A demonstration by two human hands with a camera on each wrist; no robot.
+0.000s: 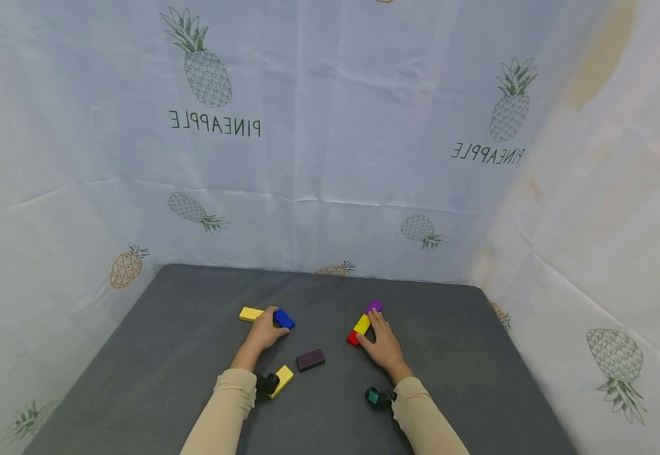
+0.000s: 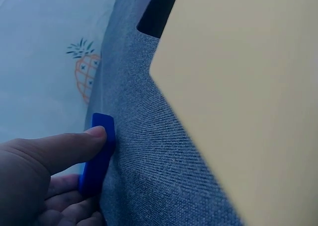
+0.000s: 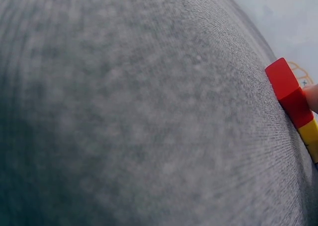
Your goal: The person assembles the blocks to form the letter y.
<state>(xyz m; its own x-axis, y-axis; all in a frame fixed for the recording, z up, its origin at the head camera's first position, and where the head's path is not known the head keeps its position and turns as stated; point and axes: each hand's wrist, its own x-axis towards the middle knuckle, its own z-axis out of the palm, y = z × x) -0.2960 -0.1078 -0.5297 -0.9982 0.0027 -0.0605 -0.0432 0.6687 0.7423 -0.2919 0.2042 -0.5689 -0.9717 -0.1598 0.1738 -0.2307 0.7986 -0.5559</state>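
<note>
My left hand [image 1: 264, 330] pinches a blue block [image 1: 285, 318] lying on the grey tabletop. In the left wrist view the thumb presses one face of that blue block [image 2: 99, 161], with the other fingers at its far end. A pale yellow block [image 1: 251, 314] lies beside this hand, partly covered by it. My right hand [image 1: 385, 345] rests along a slanting row of a red block [image 1: 353, 338], a yellow block [image 1: 362, 325] and a purple block [image 1: 374, 306]. Its thumb touches the red block [image 3: 288, 89]; the extended fingers reach the purple one.
A dark brown block [image 1: 310, 359] lies between the forearms. Another pale yellow block [image 1: 282, 381] sits next to the left wrist camera [image 1: 268, 383] and looms large in the left wrist view. White pineapple-print curtains [image 1: 330, 158] border the grey table [image 1: 449, 379].
</note>
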